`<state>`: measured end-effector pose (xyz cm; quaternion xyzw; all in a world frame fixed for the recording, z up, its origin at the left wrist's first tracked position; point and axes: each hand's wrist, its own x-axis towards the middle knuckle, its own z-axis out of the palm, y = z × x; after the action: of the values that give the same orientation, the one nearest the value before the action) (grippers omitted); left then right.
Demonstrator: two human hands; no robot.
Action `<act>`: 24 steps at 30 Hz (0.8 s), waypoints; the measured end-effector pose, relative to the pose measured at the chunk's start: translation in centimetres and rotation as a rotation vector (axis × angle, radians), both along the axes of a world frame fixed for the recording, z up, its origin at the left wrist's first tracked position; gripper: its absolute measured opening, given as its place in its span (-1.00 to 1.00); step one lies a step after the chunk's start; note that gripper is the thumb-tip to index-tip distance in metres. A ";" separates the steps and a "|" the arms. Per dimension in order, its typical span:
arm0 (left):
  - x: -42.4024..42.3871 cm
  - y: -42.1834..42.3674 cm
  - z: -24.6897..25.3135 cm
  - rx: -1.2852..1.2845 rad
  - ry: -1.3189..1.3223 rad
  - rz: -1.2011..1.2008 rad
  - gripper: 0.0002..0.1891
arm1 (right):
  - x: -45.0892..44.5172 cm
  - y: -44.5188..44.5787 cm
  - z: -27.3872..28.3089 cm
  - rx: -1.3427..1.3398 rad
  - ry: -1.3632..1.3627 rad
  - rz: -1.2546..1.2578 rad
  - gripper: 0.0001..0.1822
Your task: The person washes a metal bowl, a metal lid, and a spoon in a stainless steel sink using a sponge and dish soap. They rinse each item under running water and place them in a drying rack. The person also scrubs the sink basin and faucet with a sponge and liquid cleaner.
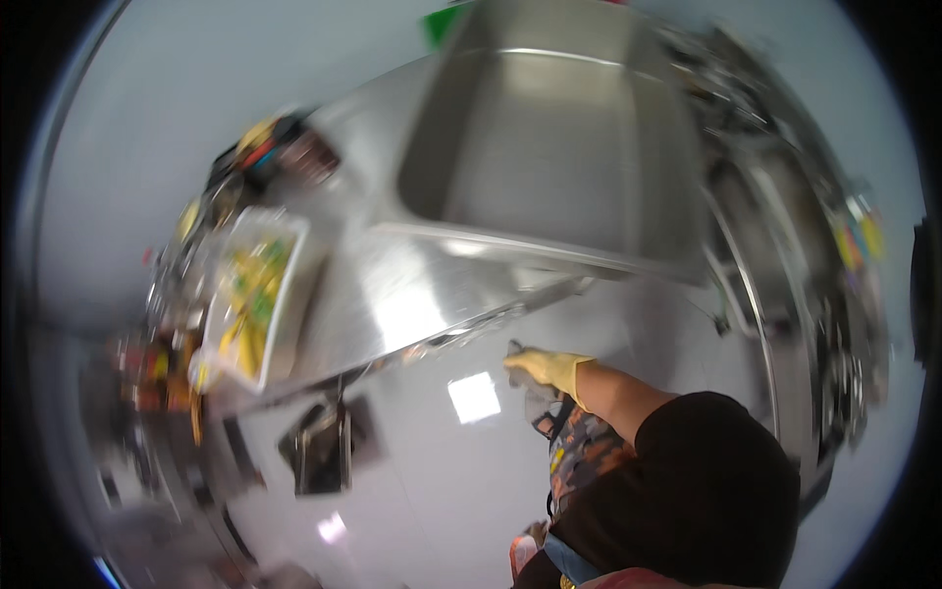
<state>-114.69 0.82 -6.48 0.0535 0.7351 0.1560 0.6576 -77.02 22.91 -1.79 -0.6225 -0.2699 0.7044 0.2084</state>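
Observation:
My right hand point(544, 368) wears a pale yellow glove and reaches out over the floor, below the worktable's edge. Its fingers are closed on a small grey item point(516, 374), too blurred to name. Beyond the hand, a large deep stainless-steel basin point(544, 169) fills the upper middle of the view, its inside bare metal. Near the bottom edge, a blurred pinkish-orange shape point(523, 554) shows beside a dark sleeve. It may be part of my left arm or hand, but its fingers cannot be made out.
A stainless-steel worktable point(368, 287) carries a white tub point(283, 294) of yellow and green items. Dark containers point(294, 151) stand against the wall. A dark bin point(322, 449) sits on the pale floor. Along the right runs a metal counter with sink basins point(780, 221) and blurred metalware.

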 end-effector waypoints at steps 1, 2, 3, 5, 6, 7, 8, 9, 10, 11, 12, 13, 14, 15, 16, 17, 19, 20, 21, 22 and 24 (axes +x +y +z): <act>-1.0 1.9 -0.3 0.019 0.001 -0.071 -0.68 | 0.4 -2.5 2.0 -0.006 0.038 -0.077 -0.48; -1.3 3.8 -0.8 0.049 0.001 -0.117 -0.68 | 1.2 -5.1 4.5 0.018 0.050 -0.223 -0.52; -1.6 6.7 -1.5 0.081 0.007 -0.196 -0.69 | 2.7 -8.6 3.6 0.135 -0.006 -0.321 -0.57; -0.7 11.8 -2.3 0.144 0.029 -0.341 -0.70 | 7.1 -18.2 -1.1 0.426 -0.236 -0.407 -0.66; 0.2 14.7 -2.3 0.198 0.066 -0.385 -0.71 | 9.0 -21.1 -3.2 0.609 -0.392 -0.377 -0.70; -0.5 18.2 -1.6 0.271 0.143 -0.400 -0.72 | 10.4 -20.5 1.7 0.261 -0.046 -0.593 -0.77; 0.4 20.5 -1.3 0.317 0.156 -0.461 -0.72 | 11.7 -22.2 4.2 0.230 -0.129 -0.799 -0.77; 1.4 22.2 -0.9 0.353 0.152 -0.519 -0.73 | 12.8 -24.3 5.8 0.186 -0.205 -0.994 -0.74; 3.0 23.4 -0.7 0.384 0.100 -0.599 -0.73 | 13.7 -26.8 6.3 0.134 -0.277 -1.195 -0.69; 5.2 24.5 -0.7 0.414 0.037 -0.694 -0.72 | 15.1 -30.9 4.0 0.188 -0.153 -1.377 -0.66; 7.5 25.4 -0.7 0.445 -0.021 -0.774 -0.72 | 16.5 -33.8 1.7 0.258 -0.021 -1.537 -0.63; 9.7 26.1 -0.7 0.474 -0.027 -0.864 -0.71 | 17.2 -34.1 1.6 0.241 0.023 -1.620 -0.63; 11.9 26.7 -1.5 0.518 -0.131 -0.950 -0.70 | 17.8 -34.4 2.7 0.223 0.069 -1.696 -0.63; 15.4 26.1 -1.5 0.544 -0.263 -1.042 -0.68 | 18.5 -36.1 3.7 0.189 0.085 -1.786 -0.64; 19.8 25.2 -1.8 0.419 -0.259 -0.999 -0.64 | 19.6 -37.4 1.6 0.317 0.026 -1.774 -0.63; 24.3 25.9 -2.3 0.217 -0.427 -0.970 -0.59 | 20.8 -37.4 1.6 0.366 0.016 -1.793 -0.64; 36.7 17.8 3.4 0.301 -0.396 -1.124 -0.55 | 22.6 -39.1 3.0 0.371 -0.062 -1.810 -0.65; 41.5 15.2 7.2 0.310 -0.539 -1.207 -0.45 | 23.7 -38.0 5.2 0.390 -0.084 -1.741 -0.65; 46.0 12.5 10.5 0.253 -0.703 -1.256 -0.36 | 24.8 -36.7 7.8 0.409 -0.112 -1.668 -0.65; 50.6 9.1 14.9 0.179 -0.823 -1.284 -0.33 | 25.9 -36.2 10.0 0.426 -0.146 -1.602 -0.65; 58.3 5.0 17.4 0.016 -1.020 -1.208 -0.41 | 28.2 -33.4 13.9 0.366 -0.061 -1.663 -0.55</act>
<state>-56.36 5.79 10.91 0.3700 0.1855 -0.2178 0.8839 -48.81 -10.45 12.09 -0.5934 0.1600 0.2507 0.7479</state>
